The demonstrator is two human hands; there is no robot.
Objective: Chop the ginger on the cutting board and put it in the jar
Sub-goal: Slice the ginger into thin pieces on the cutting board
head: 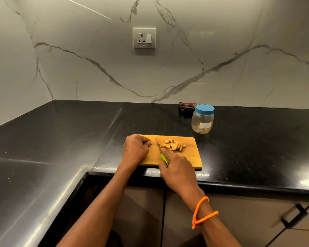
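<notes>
ginger slices (173,145) piled just right of knife (161,152) blade on wooden cutting board (189,157); right hand (178,171) grips green handle, left hand (136,148) curled, contents unclear; jar (202,119) capped

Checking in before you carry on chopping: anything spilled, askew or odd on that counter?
Nothing spilled. One snag: the jar beyond the cutting board has its blue lid on, while ginger slices lie ready.

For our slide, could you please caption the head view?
Right hand slices ginger with a green-handled knife on a wooden cutting board.
</notes>
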